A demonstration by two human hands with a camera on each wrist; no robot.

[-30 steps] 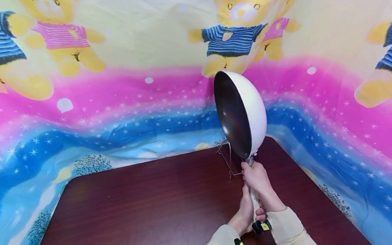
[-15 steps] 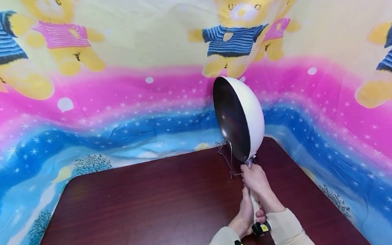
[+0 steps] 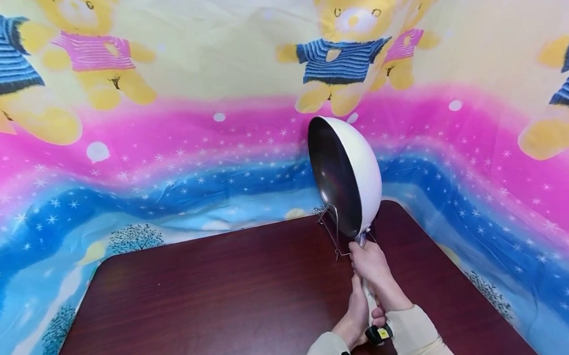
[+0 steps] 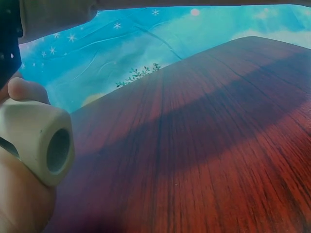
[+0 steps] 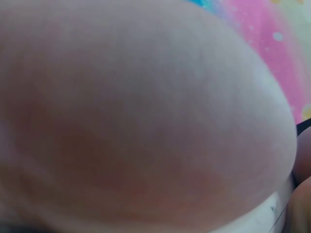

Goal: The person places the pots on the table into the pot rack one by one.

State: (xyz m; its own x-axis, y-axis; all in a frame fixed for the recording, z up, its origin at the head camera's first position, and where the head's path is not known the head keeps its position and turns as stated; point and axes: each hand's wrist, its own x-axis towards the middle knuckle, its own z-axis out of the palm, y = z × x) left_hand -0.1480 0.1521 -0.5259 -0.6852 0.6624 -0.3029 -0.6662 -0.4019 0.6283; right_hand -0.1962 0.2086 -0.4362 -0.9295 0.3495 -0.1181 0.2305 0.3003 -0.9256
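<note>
A white wok (image 3: pixel 369 178) with a dark inside stands tilted on its edge, its hollow turned left. My right hand (image 3: pixel 370 260) grips the pale handle (image 3: pixel 370 300) close to the bowl. Lower down, my left hand (image 3: pixel 356 310) is wrapped around the handle near its end. The left wrist view shows the hollow handle end (image 4: pixel 26 126) poking out of the left hand. A thin wire rack (image 3: pixel 337 228) rises in front of the wok's lower rim, overlapping it. In the right wrist view a blurred pale surface fills most of the picture, with fingers (image 5: pixel 301 206) at the right edge.
The dark red wooden table (image 3: pixel 213 294) spreads to the left and right of the arms. Behind it and along the sides hangs a cloth (image 3: pixel 226 164) printed with bears and snowflakes, close to the table's edges.
The wok has come down and slightly left, so its lower rim now sits behind the rack's wire arch. Both hands keep their hold on the handle, the right one slightly lower.
</note>
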